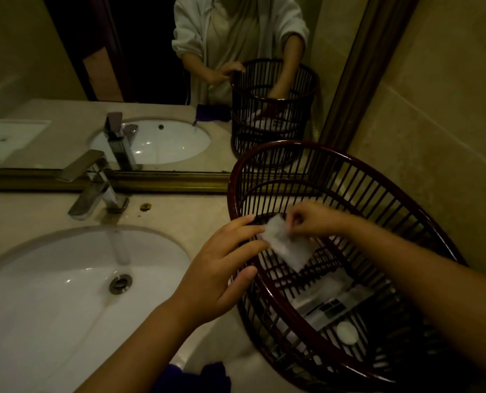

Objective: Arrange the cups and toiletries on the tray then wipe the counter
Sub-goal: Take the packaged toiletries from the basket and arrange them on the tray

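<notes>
A dark wooden slatted basket (383,177) stands on the beige counter (179,214) to the right of the sink. My right hand (310,219) reaches inside it and pinches a white plastic-wrapped packet (287,245). My left hand (222,268) rests against the basket's near-left rim, fingers spread, touching the slats. At the basket's bottom lie flat white toiletry packets (329,296) and a small round white item (347,332). No cups are visible.
A white oval sink (66,279) with a chrome faucet (94,182) fills the left. A mirror (123,80) runs along the back and reflects the person and basket. A purple cloth (202,378) lies at the counter's front edge. A tiled wall (434,137) closes the right.
</notes>
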`<action>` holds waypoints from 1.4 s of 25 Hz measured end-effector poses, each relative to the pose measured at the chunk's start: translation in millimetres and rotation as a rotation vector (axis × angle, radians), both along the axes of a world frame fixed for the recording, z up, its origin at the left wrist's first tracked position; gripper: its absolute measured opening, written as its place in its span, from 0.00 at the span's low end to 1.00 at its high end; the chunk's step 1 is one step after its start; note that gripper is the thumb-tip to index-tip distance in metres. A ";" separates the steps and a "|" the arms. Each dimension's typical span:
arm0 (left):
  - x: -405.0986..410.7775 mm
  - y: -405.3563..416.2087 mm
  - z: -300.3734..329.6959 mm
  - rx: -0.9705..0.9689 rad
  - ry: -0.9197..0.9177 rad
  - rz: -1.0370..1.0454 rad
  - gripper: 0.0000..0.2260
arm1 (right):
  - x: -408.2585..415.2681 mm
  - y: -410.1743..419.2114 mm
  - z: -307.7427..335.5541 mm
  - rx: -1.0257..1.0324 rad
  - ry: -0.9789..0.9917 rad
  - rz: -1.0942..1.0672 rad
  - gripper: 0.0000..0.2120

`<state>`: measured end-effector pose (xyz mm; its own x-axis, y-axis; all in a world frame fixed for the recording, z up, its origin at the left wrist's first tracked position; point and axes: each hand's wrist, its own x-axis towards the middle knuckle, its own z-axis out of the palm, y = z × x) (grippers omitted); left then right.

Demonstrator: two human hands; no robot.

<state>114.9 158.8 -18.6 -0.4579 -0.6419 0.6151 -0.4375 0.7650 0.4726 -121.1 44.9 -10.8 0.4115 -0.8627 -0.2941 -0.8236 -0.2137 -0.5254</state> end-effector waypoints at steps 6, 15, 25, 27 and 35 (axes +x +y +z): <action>-0.2 12.4 18.6 0.240 0.119 0.049 0.19 | -7.0 41.2 102.3 0.077 -0.668 -0.167 0.05; 1.2 14.1 71.7 0.841 0.779 0.095 0.09 | 60.2 88.9 111.5 0.102 -0.824 -0.202 0.15; 34.0 20.0 45.5 1.024 0.907 0.220 0.10 | 41.0 61.1 88.0 0.043 -0.527 -0.151 0.04; 52.9 18.7 32.1 1.061 0.966 0.300 0.10 | 11.5 46.4 69.6 0.013 -0.277 -0.053 0.06; 71.1 19.4 -20.6 1.155 0.960 0.488 0.06 | -26.7 40.7 -62.5 0.266 0.612 0.458 0.17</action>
